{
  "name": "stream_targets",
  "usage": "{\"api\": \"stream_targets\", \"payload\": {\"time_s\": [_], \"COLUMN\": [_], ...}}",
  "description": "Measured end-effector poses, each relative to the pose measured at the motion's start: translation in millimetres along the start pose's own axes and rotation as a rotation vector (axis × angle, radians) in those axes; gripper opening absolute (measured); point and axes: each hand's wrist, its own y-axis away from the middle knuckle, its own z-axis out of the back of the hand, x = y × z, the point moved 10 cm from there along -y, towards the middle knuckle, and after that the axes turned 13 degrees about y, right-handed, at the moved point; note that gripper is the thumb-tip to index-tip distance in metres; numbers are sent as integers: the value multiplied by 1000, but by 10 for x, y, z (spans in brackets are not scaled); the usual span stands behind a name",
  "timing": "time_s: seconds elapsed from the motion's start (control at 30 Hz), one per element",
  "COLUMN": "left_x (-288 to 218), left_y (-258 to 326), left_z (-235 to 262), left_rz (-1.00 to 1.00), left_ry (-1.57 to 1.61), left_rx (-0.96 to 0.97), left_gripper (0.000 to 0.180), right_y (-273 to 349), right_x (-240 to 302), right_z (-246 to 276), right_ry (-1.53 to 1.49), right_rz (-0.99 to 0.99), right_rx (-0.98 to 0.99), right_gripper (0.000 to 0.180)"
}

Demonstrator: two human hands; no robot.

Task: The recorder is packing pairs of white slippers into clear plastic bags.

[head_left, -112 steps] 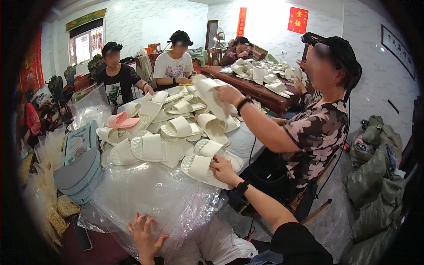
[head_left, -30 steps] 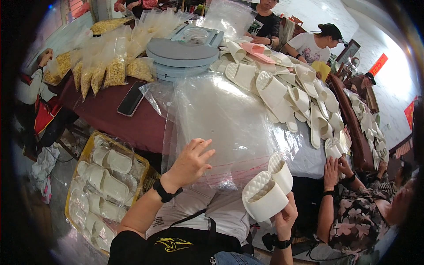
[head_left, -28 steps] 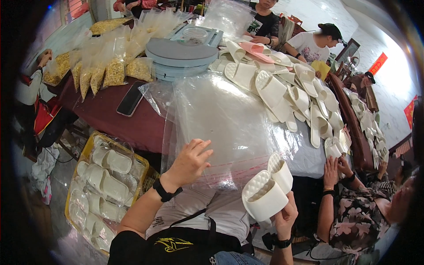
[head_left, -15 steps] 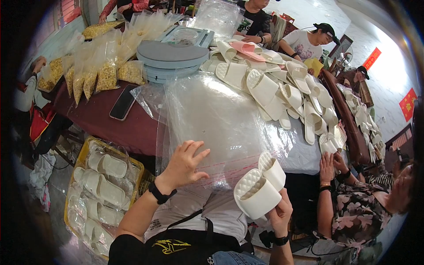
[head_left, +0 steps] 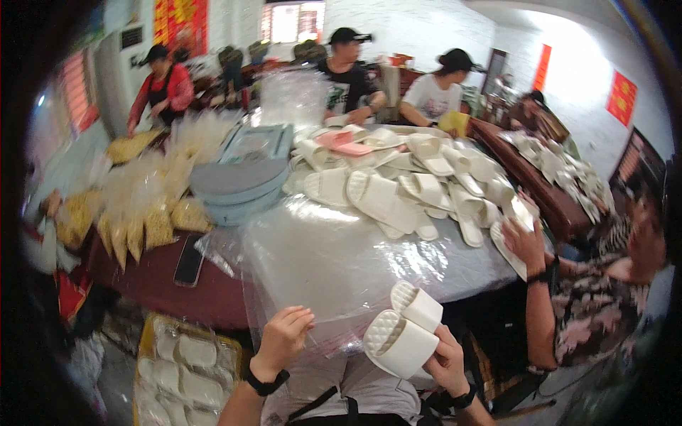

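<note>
Slippers (head_left: 413, 351) gripped in the right hand (head_left: 447, 360), long axis angling up-left! Left hand (head_left: 284, 339), left of them, sits at the bag's (head_left: 302, 273) near edge, fingers half-curled; can't tell if they're pinching.

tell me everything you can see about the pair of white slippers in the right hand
The pair of white slippers looks like molded foam or soft plastic. Each has a broad, smooth strap and a quilted footbed. Held close together and tilted, one partly covers the other in this view. The right hand grips them at their right side, near the clear plastic sheeting; whether they touch it is unclear.
</note>
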Motion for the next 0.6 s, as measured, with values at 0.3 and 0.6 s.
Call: {"api": "stream_targets", "payload": {"time_s": [0.3, 0.6], "left_x": [24, -169], "left_y": [-204, -102], "left_z": [263, -346], "left_rz": [146, -15], "left_ry": [128, 23], "left_rx": [-236, 289], "left_gripper": [11, 30], "right_y": [79, 196], "right_x": [32, -173], "right_z": [134, 119], "right_ry": [-15, 14], "right_rz": [16, -88], "right_rx": [-120, -82], "right_gripper": [30, 35]}}
